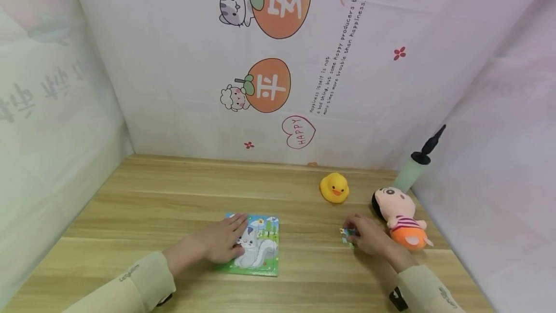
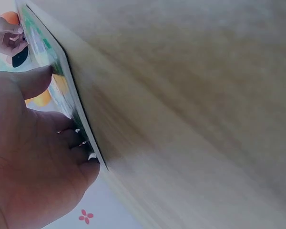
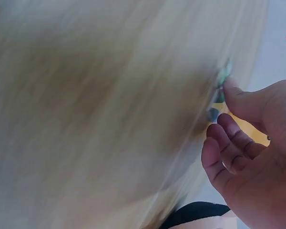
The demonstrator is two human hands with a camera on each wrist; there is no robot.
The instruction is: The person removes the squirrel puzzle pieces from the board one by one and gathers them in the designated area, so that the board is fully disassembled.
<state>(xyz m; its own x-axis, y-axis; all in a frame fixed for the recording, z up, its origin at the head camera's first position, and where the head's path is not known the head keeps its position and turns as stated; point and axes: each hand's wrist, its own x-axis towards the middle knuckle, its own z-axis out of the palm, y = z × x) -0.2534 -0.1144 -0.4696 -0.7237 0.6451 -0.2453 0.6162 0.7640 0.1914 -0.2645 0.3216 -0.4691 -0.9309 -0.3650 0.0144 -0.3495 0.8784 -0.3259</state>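
A square jigsaw puzzle (image 1: 260, 250) showing a white-grey squirrel on grass lies on the wooden table. My left hand (image 1: 223, 239) rests on its left part with the fingers stretched out, covering some of the picture. In the left wrist view the left hand (image 2: 43, 148) lies along the puzzle's edge (image 2: 81, 105). Further right, my right hand (image 1: 369, 236) pinches a small, colourful puzzle piece (image 1: 346, 236) at the table surface. The right wrist view has the thumb of the right hand (image 3: 252, 138) against this piece (image 3: 221, 88); the fingers partly hide it.
A yellow rubber duck (image 1: 334, 188) sits behind the right hand. Close to that hand's right lies a plush doll (image 1: 404, 221) in orange and stripes. Behind the doll a hand pump (image 1: 410, 170) leans at the right wall. Printed cloth (image 1: 187, 86) walls the table.
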